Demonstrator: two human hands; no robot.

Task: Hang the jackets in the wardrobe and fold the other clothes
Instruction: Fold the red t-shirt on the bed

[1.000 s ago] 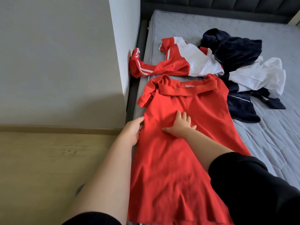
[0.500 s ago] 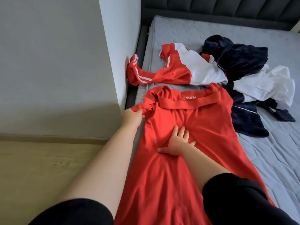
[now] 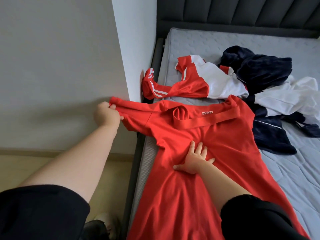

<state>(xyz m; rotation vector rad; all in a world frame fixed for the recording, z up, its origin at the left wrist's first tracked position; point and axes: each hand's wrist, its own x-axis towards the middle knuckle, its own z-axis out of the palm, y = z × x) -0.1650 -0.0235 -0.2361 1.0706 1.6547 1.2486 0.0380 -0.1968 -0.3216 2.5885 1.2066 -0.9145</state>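
Observation:
A long red garment [image 3: 225,146] with a white logo at its collar lies spread along the left side of the grey mattress [image 3: 294,170]. My left hand [image 3: 107,115] grips the end of its left sleeve and holds it stretched out sideways past the bed's edge, near the wall. My right hand [image 3: 195,160] lies flat with fingers spread on the garment's chest. Beyond the collar lie a red and white jacket [image 3: 195,84], a dark navy fleece garment [image 3: 263,70] and a white garment [image 3: 290,97] in a loose heap.
A white wall corner [image 3: 133,49] stands right beside the bed's dark frame [image 3: 135,170]. A dark padded headboard [image 3: 242,13] closes the far end. Wooden floor [image 3: 26,167] lies at the lower left, with my foot [image 3: 102,226] near the frame.
My left hand took hold of the bunched left sleeve and pulled it out straight to the left, past the bed's edge. My right hand stayed pressed on the chest.

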